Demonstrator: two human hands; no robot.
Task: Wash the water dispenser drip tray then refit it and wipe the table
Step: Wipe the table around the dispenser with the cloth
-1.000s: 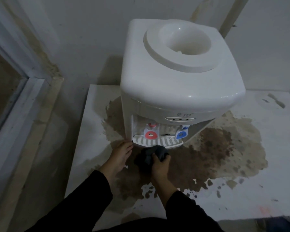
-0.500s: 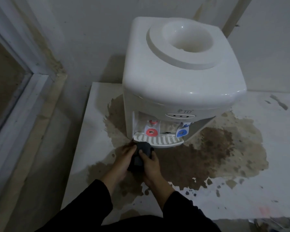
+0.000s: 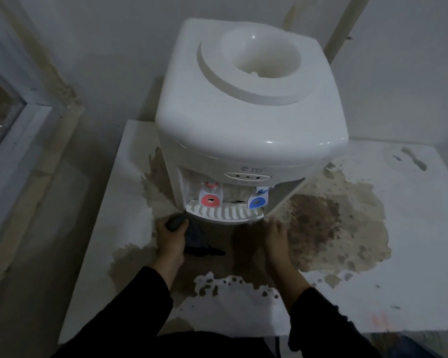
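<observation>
A white water dispenser (image 3: 243,120) stands on a white table (image 3: 411,241). Its slotted white drip tray (image 3: 223,211) sits in place under the red tap (image 3: 210,200) and the blue tap (image 3: 256,201). My left hand (image 3: 170,239) is closed around a dark cloth (image 3: 194,239) on the table, just below the tray's left corner. My right hand (image 3: 276,236) rests flat on the table below the tray's right corner, fingers apart, holding nothing.
A large brown stain (image 3: 321,223) spreads over the table in front of and to the right of the dispenser. The wall (image 3: 114,60) is close behind. A window frame (image 3: 23,120) runs along the left, and the table's left edge (image 3: 96,202) drops off there.
The dark cloth passed from my right hand to my left hand. My right hand let go and moved right to the tray's right corner. My left hand stayed by the left corner.
</observation>
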